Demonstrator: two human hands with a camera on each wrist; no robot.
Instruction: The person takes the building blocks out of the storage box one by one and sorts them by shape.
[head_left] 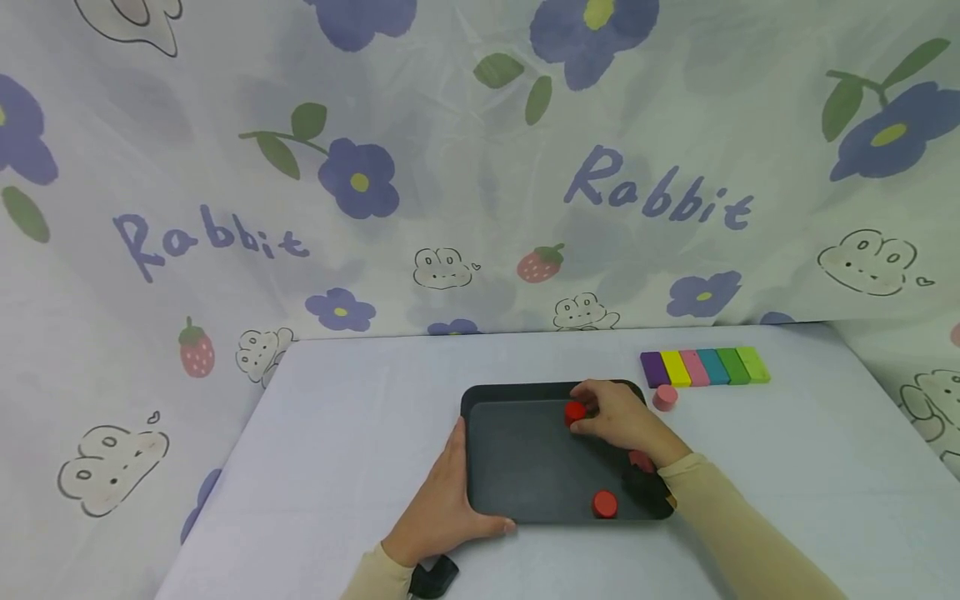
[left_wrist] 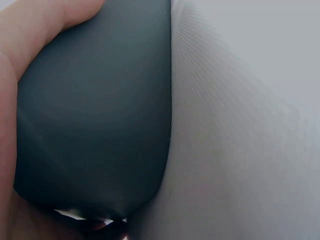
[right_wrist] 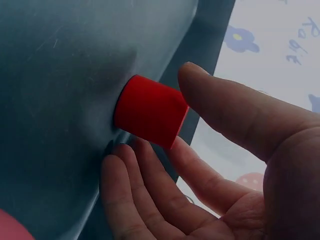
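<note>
My right hand [head_left: 617, 414] pinches a red cylinder [right_wrist: 150, 110] between thumb and fingers, and the cylinder's base is at the dark grey tray [head_left: 525, 454] near its back right. In the right wrist view the thumb [right_wrist: 220, 100] touches the cylinder's upper edge and the other fingers lie below it. My left hand [head_left: 442, 504] rests against the tray's front left corner, fingers straight along the left side and thumb along the front edge. Another red cylinder [head_left: 604, 503] stands near the tray's front edge. A darker pink-red piece [head_left: 640, 460] is partly hidden by the right wrist.
Behind the tray at the right lies a row of several coloured blocks [head_left: 705, 367]. A pink cylinder [head_left: 665, 397] stands just outside the tray's back right corner. A white cloth covers the table [head_left: 360, 417], and a printed curtain [head_left: 450, 192] hangs behind.
</note>
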